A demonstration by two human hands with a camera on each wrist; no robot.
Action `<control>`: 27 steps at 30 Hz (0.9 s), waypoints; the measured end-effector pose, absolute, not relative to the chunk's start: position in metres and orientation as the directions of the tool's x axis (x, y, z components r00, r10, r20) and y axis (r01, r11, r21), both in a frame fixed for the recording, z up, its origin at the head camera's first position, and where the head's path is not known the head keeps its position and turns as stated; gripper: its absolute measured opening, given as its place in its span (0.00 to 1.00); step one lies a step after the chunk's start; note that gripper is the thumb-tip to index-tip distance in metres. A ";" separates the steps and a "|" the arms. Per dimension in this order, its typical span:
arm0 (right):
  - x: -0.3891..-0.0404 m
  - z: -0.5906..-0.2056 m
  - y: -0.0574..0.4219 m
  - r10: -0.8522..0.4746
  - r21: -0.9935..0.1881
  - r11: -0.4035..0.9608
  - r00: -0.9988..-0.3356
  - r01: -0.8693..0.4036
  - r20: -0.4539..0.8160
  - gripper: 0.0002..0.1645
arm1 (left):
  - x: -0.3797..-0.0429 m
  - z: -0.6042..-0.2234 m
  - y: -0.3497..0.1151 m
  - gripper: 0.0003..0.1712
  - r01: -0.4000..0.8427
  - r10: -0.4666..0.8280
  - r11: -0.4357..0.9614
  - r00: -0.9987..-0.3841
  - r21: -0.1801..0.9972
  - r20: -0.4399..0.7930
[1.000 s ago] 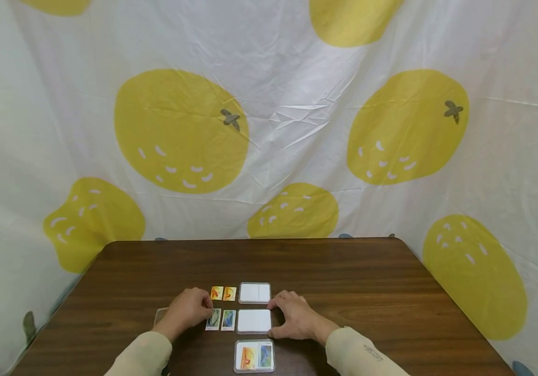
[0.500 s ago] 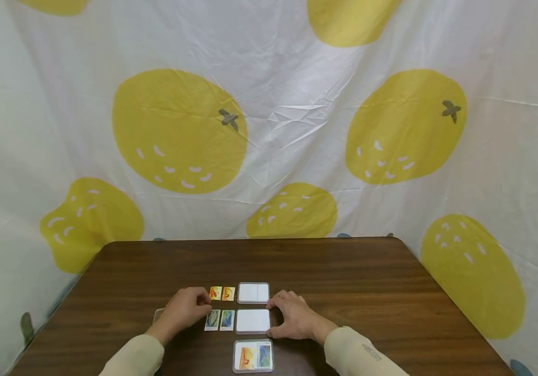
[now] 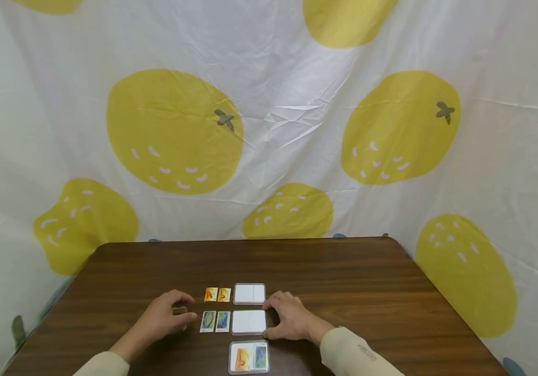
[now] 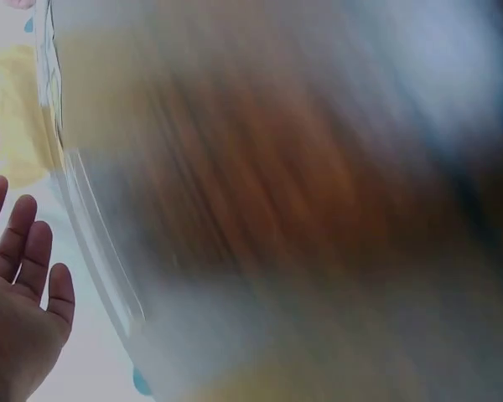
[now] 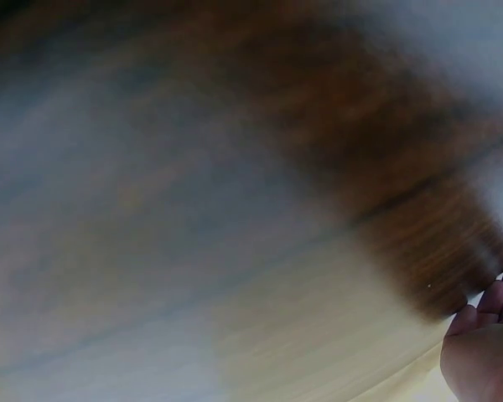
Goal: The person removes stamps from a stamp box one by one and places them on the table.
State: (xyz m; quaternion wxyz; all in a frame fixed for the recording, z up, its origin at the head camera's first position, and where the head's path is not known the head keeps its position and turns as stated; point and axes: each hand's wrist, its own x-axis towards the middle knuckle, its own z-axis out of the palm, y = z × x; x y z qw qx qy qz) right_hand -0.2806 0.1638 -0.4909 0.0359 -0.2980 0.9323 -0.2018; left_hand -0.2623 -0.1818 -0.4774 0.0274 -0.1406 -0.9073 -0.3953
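My right hand holds the right end of the middle flat clear case with a white insert, thumb and index finger at its right corners. My left hand, fingers loosely bent and holding nothing, is left of the two green-blue stamp-like pictures. Partly hidden under it, a clear case part lies on the table. Two orange stamp-like pictures lie behind the green-blue pair. In their wrist views, the left hand and right hand show only at the edge, otherwise blurred.
Another clear case with a white insert lies behind the middle one. Nearest me, a third case contains one orange and one blue picture. Everything lies on a dark wooden table, with a lemon-patterned cloth hanging behind.
My left hand has drawn back to the left, away from the green-blue pictures, and its thumb and index finger have spread apart. My right hand keeps its place at the middle case.
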 end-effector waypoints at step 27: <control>-0.281 -0.491 0.164 -0.572 -0.374 0.745 -0.818 -0.552 0.067 0.30 | -0.256 -0.491 -0.265 0.40 0.353 0.350 0.743 -0.929 0.568 0.121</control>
